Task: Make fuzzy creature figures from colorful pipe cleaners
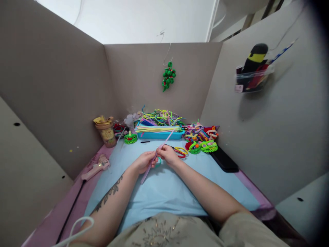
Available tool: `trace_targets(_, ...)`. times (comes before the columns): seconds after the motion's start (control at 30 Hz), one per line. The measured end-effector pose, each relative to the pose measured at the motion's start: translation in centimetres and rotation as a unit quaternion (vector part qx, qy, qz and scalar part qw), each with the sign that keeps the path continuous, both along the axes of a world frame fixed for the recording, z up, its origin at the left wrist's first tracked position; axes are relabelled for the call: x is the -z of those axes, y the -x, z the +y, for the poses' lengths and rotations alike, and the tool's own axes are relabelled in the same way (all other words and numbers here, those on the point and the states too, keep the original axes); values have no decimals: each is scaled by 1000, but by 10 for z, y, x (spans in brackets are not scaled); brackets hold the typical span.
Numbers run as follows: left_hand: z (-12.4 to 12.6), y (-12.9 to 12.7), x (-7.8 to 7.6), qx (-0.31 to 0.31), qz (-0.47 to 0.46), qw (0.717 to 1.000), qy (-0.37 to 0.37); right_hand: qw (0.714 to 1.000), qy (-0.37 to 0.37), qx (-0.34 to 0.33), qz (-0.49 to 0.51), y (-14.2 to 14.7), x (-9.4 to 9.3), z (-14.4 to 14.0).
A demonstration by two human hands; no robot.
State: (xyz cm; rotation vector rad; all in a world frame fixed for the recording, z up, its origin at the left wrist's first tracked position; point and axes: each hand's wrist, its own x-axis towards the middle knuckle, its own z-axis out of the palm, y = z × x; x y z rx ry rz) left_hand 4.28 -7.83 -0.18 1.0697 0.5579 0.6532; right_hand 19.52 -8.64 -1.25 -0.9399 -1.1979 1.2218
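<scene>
Both hands meet above the middle of the blue cloth (144, 202). A lilac pipe cleaner (146, 175) runs slantwise through them, its far end pointing up toward the tray. My left hand (144, 162) is closed around its middle. The fingers of my right hand (167, 155) pinch it just beyond the left. Beneath the hands a small teal loop (158, 162) shows in part. Scissors with red and yellow handles (181, 152) lie just past my right hand, their blades mostly hidden by it.
A blue tray (160, 136) heaped with pipe cleaners stands at the back. Finished fuzzy figures (208, 146) pile up right of it, near a black case (224, 161). Leftward are a tumbler (106, 132), a green figure (130, 138) and a pink glue gun (95, 170). Grey panels (159, 55) enclose the table.
</scene>
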Motion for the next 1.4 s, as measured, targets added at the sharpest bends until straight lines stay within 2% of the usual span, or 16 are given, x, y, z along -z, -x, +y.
trace_targets(0.17,-1,-1,-2,-8,21,1000,-16,1000,-2,27,2,-2,-1,2)
trace_targets(0.27,-2,-1,-4,-17,39,999,-32,999,5,41,8,-16,-5,5)
trace_targets(0.33,-2,-1,-4,-28,47,998,-43,997,-11,57,-55,-32,-8,7)
trace_targets(0.37,-1,-1,-3,-34,47,997,-47,990,-28,73,-119,-42,-9,8)
trace_targets(0.4,0,0,-3,-39,47,997,-49,973,-47,91,-206,-52,-10,9)
trace_targets(0.43,1,0,-2,-43,45,997,-50,943,-59,115,-305,-61,-10,10)
trace_targets(0.53,4,1,-2,-63,43,996,-51,806,-28,149,-572,-84,-8,12)
trace_targets(0.57,4,1,-2,-72,44,995,-50,771,-9,148,-619,-88,-7,13)
trace_targets(0.6,5,2,-2,-81,45,995,-48,750,8,144,-645,-92,-6,13)
trace_targets(0.63,6,2,-3,-88,46,994,-45,741,19,143,-656,-94,-4,14)
trace_targets(0.9,7,2,-4,-133,18,991,-18,728,78,123,-670,-101,-4,14)
trace_targets(1.1,11,4,-3,-150,5,989,-12,737,68,107,-664,-103,-1,14)
trace_targets(1.27,11,4,-4,-151,-5,989,-7,759,79,98,-639,-104,0,14)
trace_targets(1.33,11,4,-4,-153,-12,988,-7,774,70,128,-617,-105,-3,12)
trace_targets(1.4,12,5,-4,-160,-24,987,-10,802,50,169,-571,-106,-6,11)
